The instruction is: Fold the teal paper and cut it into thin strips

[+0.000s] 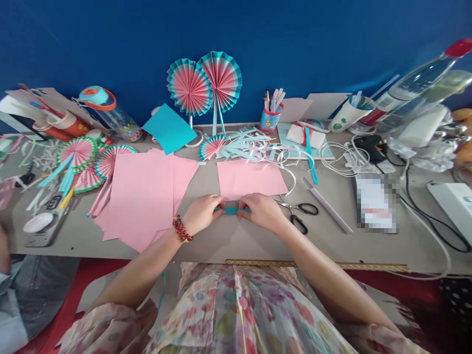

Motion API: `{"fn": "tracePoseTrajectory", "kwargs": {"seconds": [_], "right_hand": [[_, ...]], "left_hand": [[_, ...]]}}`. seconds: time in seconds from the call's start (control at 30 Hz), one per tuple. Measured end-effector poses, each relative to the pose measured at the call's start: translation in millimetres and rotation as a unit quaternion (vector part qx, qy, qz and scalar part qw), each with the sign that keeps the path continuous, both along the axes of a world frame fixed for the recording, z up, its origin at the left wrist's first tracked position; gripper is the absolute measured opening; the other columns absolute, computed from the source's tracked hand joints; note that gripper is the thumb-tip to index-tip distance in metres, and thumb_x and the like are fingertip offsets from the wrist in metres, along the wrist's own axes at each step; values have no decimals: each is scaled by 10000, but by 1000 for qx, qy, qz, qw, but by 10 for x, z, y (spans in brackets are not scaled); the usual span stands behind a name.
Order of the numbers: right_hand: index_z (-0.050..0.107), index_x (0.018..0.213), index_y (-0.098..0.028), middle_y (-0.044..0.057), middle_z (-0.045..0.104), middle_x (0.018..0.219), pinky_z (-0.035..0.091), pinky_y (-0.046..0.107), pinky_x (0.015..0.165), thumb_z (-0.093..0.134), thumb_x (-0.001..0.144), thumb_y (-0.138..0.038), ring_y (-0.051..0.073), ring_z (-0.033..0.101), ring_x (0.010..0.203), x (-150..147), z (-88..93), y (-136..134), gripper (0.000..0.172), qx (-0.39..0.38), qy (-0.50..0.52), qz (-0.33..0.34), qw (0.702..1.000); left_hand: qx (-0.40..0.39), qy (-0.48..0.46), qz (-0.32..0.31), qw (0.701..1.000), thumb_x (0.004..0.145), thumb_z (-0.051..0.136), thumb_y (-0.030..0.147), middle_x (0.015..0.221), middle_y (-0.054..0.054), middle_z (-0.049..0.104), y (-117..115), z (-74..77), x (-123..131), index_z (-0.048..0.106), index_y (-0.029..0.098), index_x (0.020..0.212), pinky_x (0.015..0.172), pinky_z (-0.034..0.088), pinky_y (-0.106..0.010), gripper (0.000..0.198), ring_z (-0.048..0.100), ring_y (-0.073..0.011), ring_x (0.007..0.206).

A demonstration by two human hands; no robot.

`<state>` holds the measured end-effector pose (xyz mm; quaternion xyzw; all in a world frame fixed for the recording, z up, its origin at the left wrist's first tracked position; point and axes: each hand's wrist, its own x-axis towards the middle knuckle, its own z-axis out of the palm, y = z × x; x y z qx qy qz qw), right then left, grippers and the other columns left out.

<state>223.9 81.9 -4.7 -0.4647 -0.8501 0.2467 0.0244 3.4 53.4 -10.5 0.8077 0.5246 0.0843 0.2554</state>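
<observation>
A narrow folded teal paper strip (232, 211) lies on the grey table (236, 241) between both my hands. My left hand (202, 213), with a red bead bracelet at the wrist, pinches its left end with closed fingers. My right hand (261, 211) pinches the right end the same way. Just behind the strip lies a pink paper sheet (250, 178). A stack of larger pink sheets (143, 196) lies to the left of my left hand.
Black-handled scissors (300, 215) and a ruler (326, 205) lie right of my right hand. Pleated paper fans (204, 86) stand at the blue wall; more fans (90, 162) lie at left. Paper strips (250, 145), a pen cup (271, 117), cables (350, 157), bottles (416, 83) crowd the back.
</observation>
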Motion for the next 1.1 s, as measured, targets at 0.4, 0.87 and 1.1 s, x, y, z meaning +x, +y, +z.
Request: {"fn": "tracePoseTrajectory", "kwargs": {"seconds": [0.4,0.87,1.1], "right_hand": [[700,863,-211,29,728,907,344,260,669,707,861,-307,191,629,850,-1,2,21,97,-8,-15,-3,1000],[704,854,-211,27,738,920,342,252,663,702,858,-315,192,639,865,-14,49,20,105,-15,-21,-10,1000],[711,864,-215,34,741,924,340,252,656,692,862,-325,197,642,870,-18,32,33,111,-18,-24,-13,999]], "left_hand": [[3,36,26,999,907,650,253,845,1,670,-3,6,-61,617,217,896,637,406,-261,50,629,-178,768],[-16,19,56,998,906,641,296,838,11,644,-28,-41,-190,585,216,896,635,386,-255,99,604,-160,745],[8,16,65,998,923,629,296,858,13,632,-100,-49,-243,565,211,922,612,393,-253,106,602,-146,717]]}}
